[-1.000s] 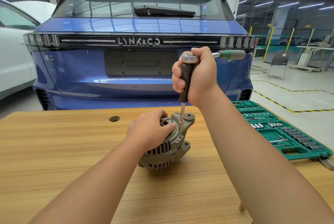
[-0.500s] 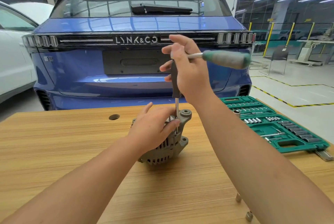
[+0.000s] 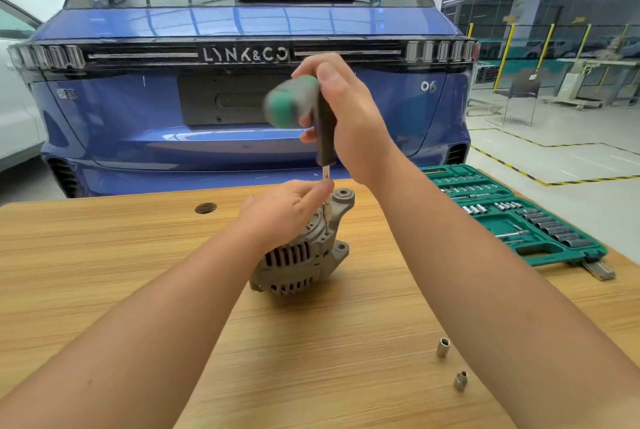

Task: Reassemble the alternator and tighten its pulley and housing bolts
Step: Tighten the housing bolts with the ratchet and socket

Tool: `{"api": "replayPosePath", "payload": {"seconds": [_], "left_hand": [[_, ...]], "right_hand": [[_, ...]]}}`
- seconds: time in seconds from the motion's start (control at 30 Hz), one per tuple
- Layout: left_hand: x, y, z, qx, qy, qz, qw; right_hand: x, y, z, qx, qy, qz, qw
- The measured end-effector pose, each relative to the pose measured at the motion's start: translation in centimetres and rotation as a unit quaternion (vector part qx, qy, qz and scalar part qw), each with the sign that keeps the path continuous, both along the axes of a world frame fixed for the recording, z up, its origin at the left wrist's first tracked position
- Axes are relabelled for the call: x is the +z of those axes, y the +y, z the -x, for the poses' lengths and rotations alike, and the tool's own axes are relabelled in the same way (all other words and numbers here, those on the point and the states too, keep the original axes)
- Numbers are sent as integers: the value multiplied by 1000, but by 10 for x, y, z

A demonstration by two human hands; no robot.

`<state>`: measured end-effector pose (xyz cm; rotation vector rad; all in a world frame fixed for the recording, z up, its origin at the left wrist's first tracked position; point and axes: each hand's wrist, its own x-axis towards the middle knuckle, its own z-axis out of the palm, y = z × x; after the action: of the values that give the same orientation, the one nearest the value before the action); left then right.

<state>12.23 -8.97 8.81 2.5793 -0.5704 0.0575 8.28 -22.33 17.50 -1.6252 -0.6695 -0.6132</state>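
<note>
Blue hatchback car: parked tail-on just beyond the bench, in a workshop hall with yellow-and-black floor markings.

Light wood-grain tabletop: flat, with a round cable hole at rear left.

Green plastic socket-set case: open at the right edge of the tabletop.

Grey cast-metal alternator with slotted vents: at mid-table, resting on its vented side. Likely heavy, rigid and apt to roll; best held around the vented body or by its mounting ears.

Black-shafted driver extension with a blurred green ratchet handle: upright, tip at a housing bolt.

Right hand: fingers wrapped round the driver's top.

Left hand: on the alternator, fingertips pinching the shaft near the bolt.

Two loose steel sockets: near the right forearm.
</note>
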Motion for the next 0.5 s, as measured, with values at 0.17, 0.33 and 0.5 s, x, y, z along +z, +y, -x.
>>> {"api": "replayPosePath", "payload": {"seconds": [0.17,0.33,0.5], "left_hand": [[4,-5,-2,16,-41,-117,992],[2,-11,-4,33,-41,-151,987],[3,-13,-3,44,-43,-164,985]], "right_hand": [[12,-1,-4,-225,-34,-1,974],[17,6,4,-140,110,-163,970],[30,5,14,59,257,-297,918]]}}
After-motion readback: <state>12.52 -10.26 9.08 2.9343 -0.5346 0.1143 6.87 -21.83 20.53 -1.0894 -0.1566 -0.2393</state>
